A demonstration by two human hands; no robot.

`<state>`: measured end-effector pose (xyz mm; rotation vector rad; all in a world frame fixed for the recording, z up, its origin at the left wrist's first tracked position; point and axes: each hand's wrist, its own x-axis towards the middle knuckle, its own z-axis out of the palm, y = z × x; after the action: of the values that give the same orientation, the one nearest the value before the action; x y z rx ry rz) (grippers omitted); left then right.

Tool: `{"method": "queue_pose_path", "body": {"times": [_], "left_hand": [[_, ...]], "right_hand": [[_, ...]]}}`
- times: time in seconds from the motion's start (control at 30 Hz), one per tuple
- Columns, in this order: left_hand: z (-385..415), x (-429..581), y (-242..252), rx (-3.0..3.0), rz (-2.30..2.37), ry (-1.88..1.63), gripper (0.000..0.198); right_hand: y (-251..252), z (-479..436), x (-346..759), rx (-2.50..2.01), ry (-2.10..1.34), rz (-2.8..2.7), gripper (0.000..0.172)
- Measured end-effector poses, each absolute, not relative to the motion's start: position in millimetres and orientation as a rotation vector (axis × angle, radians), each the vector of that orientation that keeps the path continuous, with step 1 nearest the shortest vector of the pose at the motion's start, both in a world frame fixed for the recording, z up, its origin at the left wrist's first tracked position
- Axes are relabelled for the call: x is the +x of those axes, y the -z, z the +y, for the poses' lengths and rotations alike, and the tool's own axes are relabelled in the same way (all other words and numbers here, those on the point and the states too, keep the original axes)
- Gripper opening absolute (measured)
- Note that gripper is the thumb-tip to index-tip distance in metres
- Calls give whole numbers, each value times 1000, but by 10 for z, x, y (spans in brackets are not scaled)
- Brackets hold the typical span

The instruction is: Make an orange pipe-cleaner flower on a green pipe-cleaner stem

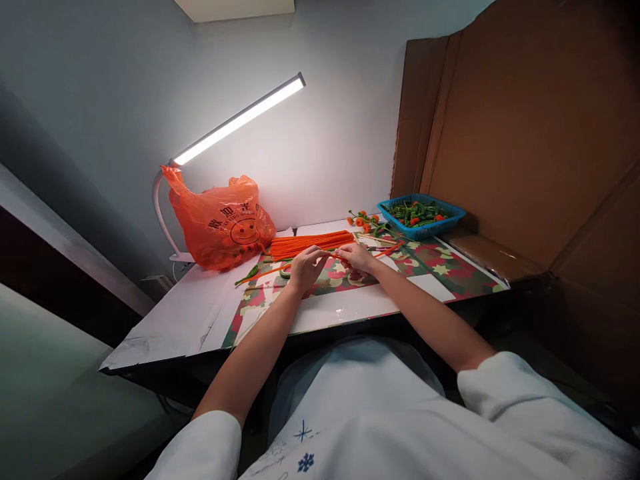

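My left hand and my right hand meet over the camouflage-patterned mat on the white table. Both pinch a thin orange pipe cleaner stretched between their fingertips. Just behind the hands lies a bundle of orange pipe cleaners. A green stem piece and a loose orange one lie to the left of my left hand.
An orange plastic bag stands at the back left under a lit desk lamp. A blue basket with green and red pieces sits at the back right, small orange flowers beside it. Cardboard walls the right side.
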<state>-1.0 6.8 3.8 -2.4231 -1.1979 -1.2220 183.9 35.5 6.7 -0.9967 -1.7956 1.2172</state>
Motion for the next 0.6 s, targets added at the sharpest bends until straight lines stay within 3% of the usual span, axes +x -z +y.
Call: {"method": "queue_pose_path", "body": {"times": [0.33, 0.6], "left_hand": [[82, -24, -35, -2427, -1120, 1145, 23], [95, -47, -28, -2465, -1119, 1202, 24]], "right_hand": [[-73, 421, 1886, -946, -1628, -1669, 23], [-82, 400, 1907, -898, -1648, -1672, 24]]}}
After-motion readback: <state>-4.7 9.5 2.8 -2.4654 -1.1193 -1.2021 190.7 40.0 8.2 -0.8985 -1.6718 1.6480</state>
